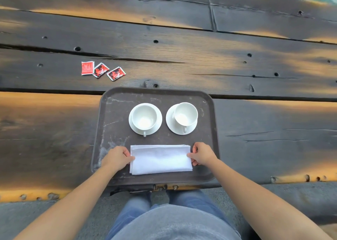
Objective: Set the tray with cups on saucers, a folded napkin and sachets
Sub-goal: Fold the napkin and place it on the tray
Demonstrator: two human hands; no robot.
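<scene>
your left hand [116, 158] and right hand [202, 154] pinch both short ends of the folded white cloth napkin [161, 160], lower centre; it looks light, floppy: lift evenly.

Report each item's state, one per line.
tray: on table, partly set.
left cup: upright, empty, on left saucer.
right cup: upright, empty, on right saucer.
napkin: folded, flat on tray.
sachets: three, on table, off tray.
left hand: pinches napkin's left edge.
right hand: pinches napkin's right edge.
</scene>
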